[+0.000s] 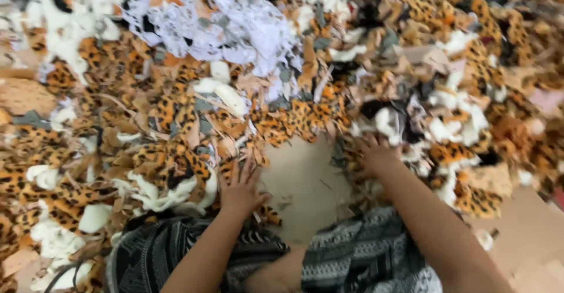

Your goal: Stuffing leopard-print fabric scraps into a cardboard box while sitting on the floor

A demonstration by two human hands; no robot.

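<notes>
Head view looks straight down on a person seated on the floor (pixel 305 181), knees in grey patterned cloth (pixel 352 252) at the near edge. A big heap of fabric scraps (pixel 176 123) covers nearly the whole floor ahead and to both sides, and only a small bare tan patch shows just in front of the knees, between the two arms.

The left hand (pixel 239 188) lies flat with its fingers spread wide, palm down on the near edge of the heap; it presses on the scraps and closes on nothing, which looks like a way to hold or push the loose pieces back from the bare patch. The right hand (pixel 376 155) is buried to the knuckles in scraps at the far right edge of that patch; motion blur and the cloth over the fingers hide whether it has closed on anything, so I cannot tell.

The scraps are mostly orange plush with black leopard spots, mixed with cream fleece offcuts (pixel 161 196), tan backing pieces and a mound of white shredded cloth (pixel 247 32) toward the far edge. All are small, irregular and tangled.
</notes>
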